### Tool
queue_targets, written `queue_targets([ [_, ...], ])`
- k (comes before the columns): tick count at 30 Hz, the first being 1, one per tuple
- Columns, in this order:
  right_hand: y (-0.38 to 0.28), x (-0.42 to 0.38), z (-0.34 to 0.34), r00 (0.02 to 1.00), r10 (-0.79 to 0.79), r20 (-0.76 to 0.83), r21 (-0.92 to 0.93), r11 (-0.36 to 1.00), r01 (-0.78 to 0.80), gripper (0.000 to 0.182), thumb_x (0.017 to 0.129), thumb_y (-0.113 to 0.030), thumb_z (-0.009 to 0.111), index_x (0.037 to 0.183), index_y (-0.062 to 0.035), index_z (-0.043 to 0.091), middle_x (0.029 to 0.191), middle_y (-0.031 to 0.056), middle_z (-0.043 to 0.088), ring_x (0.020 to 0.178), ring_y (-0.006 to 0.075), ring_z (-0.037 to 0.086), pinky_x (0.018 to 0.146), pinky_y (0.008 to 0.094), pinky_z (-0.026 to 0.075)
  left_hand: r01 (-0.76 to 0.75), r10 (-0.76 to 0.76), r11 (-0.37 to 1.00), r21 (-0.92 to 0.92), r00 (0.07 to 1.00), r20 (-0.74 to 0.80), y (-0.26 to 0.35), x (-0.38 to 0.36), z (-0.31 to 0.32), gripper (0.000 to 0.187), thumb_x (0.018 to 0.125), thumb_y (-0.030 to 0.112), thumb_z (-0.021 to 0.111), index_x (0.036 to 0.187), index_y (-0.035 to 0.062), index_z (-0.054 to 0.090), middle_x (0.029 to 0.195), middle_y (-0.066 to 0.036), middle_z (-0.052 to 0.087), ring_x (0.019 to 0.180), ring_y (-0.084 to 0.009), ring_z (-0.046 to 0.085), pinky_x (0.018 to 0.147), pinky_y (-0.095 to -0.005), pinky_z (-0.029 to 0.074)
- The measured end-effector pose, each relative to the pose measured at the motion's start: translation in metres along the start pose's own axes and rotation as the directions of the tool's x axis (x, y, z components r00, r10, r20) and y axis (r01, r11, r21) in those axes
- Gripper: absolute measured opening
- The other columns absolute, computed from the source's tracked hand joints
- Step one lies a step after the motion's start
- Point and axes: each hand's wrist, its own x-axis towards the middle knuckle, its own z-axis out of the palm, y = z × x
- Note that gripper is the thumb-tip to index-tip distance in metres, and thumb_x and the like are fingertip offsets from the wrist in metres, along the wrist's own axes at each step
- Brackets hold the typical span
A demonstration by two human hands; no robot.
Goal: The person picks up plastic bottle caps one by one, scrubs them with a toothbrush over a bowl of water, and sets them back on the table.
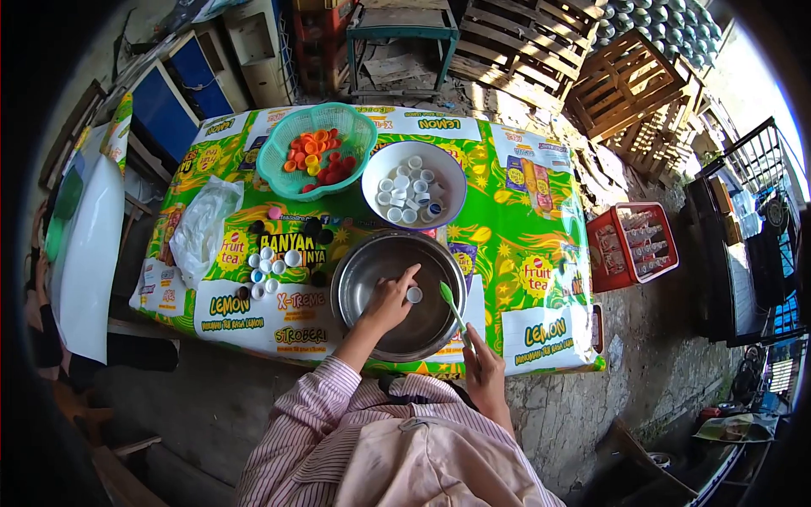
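Note:
My left hand (389, 304) is over the steel basin (340, 291), its fingers around a small white bottle cap (414, 295); the exact grip is partly hidden. In my right hand (484, 368) is a green brush (456, 317), its head over the basin's right side, close to the cap. Behind the basin stands a white bowl (456, 182) with many white caps. A teal basket (274, 173) holds orange, yellow and red caps. Several white caps (271, 286) and dark caps (312, 226) lie on the table left of the basin.
A printed green and white cloth (541, 232) covers the table. On its left lies a crumpled clear plastic bag (203, 228). A red crate (612, 249) with bottles stands right of the table. Wooden pallets (625, 84) and a stool (401, 34) are behind it.

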Motion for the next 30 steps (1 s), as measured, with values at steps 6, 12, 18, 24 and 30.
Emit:
queue_targets([
  [6, 0.004, 0.002, -0.001, 1.0, 0.015, 0.01, -0.01, 1.0, -0.015, 0.041, 0.086, 0.001, 0.053, 0.126, -0.0077, 0.05, 0.087, 0.0166, 0.065, 0.056, 0.016, 0.053, 0.054, 0.0272, 0.042, -0.012, 0.009, 0.999, 0.031, 0.998, 0.067, -0.001, -0.001, 0.0, 0.084, 0.067, -0.001, 0.063, 0.14, 0.0115, 0.024, 0.095, -0.009, 0.066, 0.084, -0.0292, 0.062, 0.081, -0.0405, 0.043],
  [12, 0.004, 0.0, -0.002, 0.999, 0.033, 0.029, -0.011, 0.999, -0.032, 0.041, 0.086, 0.0, 0.053, 0.126, -0.008, 0.05, 0.088, 0.0167, 0.065, 0.054, 0.0158, 0.052, 0.053, 0.0272, 0.042, -0.022, 0.021, 0.999, 0.025, 0.998, 0.051, -0.001, -0.002, 0.004, 0.087, 0.067, -0.002, 0.063, 0.142, 0.0115, 0.02, 0.092, -0.01, 0.065, 0.085, -0.0301, 0.061, 0.082, -0.041, 0.042],
  [18, 0.009, -0.002, -0.002, 1.0, 0.002, 0.006, -0.009, 1.0, -0.002, 0.042, 0.086, 0.001, 0.052, 0.127, -0.0084, 0.049, 0.087, 0.017, 0.065, 0.054, 0.0152, 0.052, 0.053, 0.0268, 0.042, 0.024, -0.018, 0.99, -0.137, 0.999, 0.039, 0.003, -0.002, -0.001, 0.09, 0.067, -0.003, 0.065, 0.142, 0.0107, 0.018, 0.091, -0.011, 0.065, 0.086, -0.0298, 0.061, 0.08, -0.0404, 0.047],
  [24, 0.015, -0.001, 0.003, 0.994, 0.072, 0.083, -0.005, 0.997, -0.072, 0.044, 0.085, 0.001, 0.052, 0.128, -0.0095, 0.048, 0.089, 0.0213, 0.063, 0.065, 0.025, 0.058, 0.057, 0.0321, 0.045, 0.016, -0.044, 0.931, -0.364, 0.997, -0.067, 0.016, -0.016, -0.016, 0.101, 0.064, -0.001, 0.069, 0.144, 0.0117, 0.007, 0.09, -0.011, 0.062, 0.084, -0.025, 0.062, 0.081, -0.0344, 0.049],
  [30, 0.003, 0.005, 0.007, 0.977, -0.017, 0.213, -0.139, 0.989, 0.047, 0.045, 0.085, -0.006, 0.055, 0.129, -0.0157, 0.048, 0.09, 0.0221, 0.062, 0.07, 0.0387, 0.061, 0.057, 0.0427, 0.048, 0.045, -0.11, 0.915, -0.401, 0.984, -0.14, 0.024, -0.031, -0.027, 0.107, 0.064, -0.002, 0.069, 0.144, 0.0123, -0.001, 0.089, -0.01, 0.061, 0.086, -0.0215, 0.061, 0.083, -0.0338, 0.049],
])
